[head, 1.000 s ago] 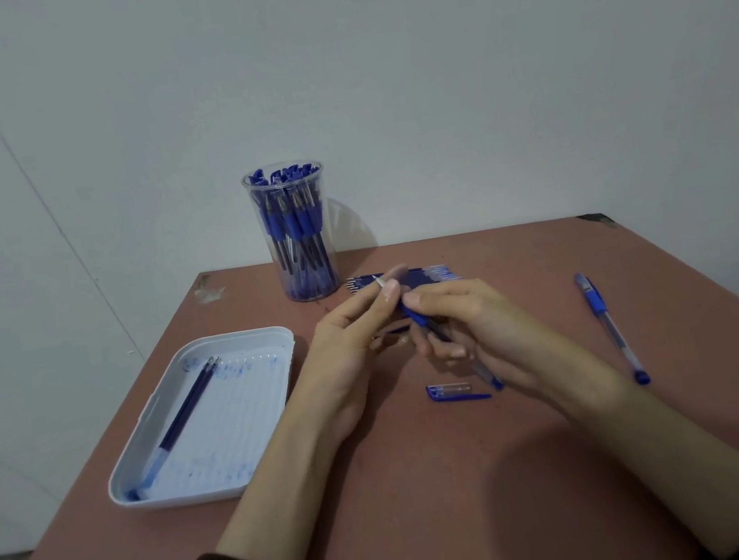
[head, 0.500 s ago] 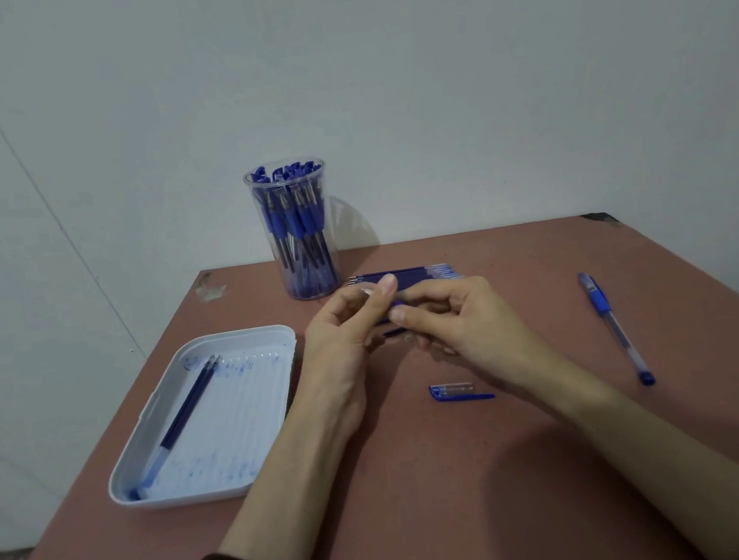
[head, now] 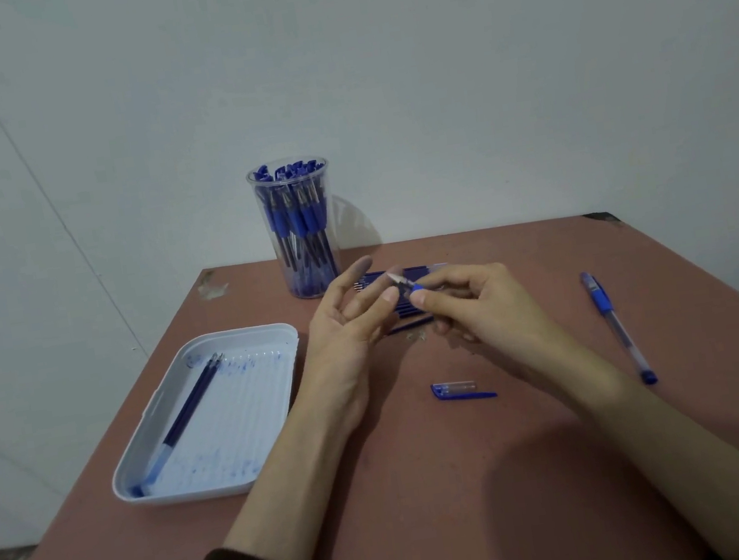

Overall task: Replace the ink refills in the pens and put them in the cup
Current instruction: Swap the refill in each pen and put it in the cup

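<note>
1. Reddish-brown tabletop [head: 550, 468] carries a clear plastic cup [head: 329, 261] of blue pens [head: 297, 218], far side.
2. Our right hand [head: 480, 307] pinches a blue-gripped pen [head: 414, 288] near its tip; our left hand [head: 342, 336] spreads loose, empty.
3. Our hands partly hide dark blue refills [head: 427, 268]; a white tray [head: 242, 335] lies left.

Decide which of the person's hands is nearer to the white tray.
Left. The left hand hangs just right of the rim of the white tray; the right hand, pinching a pen, is farther right, beyond the left hand.
</note>
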